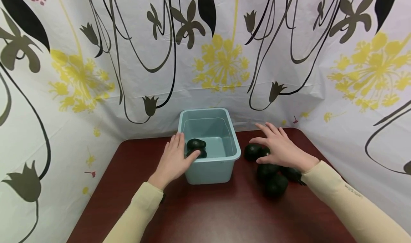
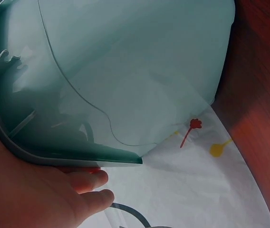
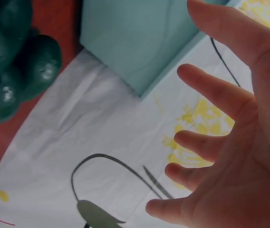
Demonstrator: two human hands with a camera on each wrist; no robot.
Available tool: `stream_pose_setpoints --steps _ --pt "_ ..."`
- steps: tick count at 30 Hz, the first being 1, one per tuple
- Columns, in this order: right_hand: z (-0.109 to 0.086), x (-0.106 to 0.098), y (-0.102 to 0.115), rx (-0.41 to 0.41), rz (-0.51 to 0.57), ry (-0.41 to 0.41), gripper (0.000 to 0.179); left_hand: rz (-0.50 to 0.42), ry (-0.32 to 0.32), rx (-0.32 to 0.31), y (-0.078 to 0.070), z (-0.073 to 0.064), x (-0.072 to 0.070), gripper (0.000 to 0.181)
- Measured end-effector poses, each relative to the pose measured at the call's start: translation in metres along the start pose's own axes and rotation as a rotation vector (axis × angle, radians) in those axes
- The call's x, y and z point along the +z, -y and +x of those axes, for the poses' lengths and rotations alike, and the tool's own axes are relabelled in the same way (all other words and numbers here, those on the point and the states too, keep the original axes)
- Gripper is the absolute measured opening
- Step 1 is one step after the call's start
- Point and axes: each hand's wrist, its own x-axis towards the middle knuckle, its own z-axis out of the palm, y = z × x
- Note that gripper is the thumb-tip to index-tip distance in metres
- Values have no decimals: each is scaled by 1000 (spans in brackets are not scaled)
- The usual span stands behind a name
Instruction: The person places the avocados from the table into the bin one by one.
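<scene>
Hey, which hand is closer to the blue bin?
Left. The left hand touches the blue bin at its rim; the right hand is above the dark green fruits beside it.

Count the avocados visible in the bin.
2. One avocado lies farther back in the bin; a second avocado is nearer, partly behind the left hand. More may be hidden.

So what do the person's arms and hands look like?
The left hand and right hand are bare, with no gloves. The left sleeve and right sleeve are long and pale yellow; the right one bears a small dark marking, too small to read. Something dark shows by the left cuff.
</scene>
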Motion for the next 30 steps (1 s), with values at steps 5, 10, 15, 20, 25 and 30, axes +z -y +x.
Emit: stream_pose_setpoints --steps 5,10,15,20,25,30 --pt "-6 10 -7 -6 -28 -6 62 0 -7 5 0 1 0 109" --pt "-12 24 -15 1 -60 19 60 3 -10 9 1 1 0 109" --pt "-17 37 -22 25 -64 51 57 -2 -16 15 2 1 0 109" --pt "-22 45 -31 42 -71 88 54 -7 -15 12 2 1 1 109" --pt "-23 52 -40 49 -86 111 53 -10 -12 9 3 2 2 109" --pt "-23 58 -47 46 -87 121 53 -7 -17 12 4 3 2 108"
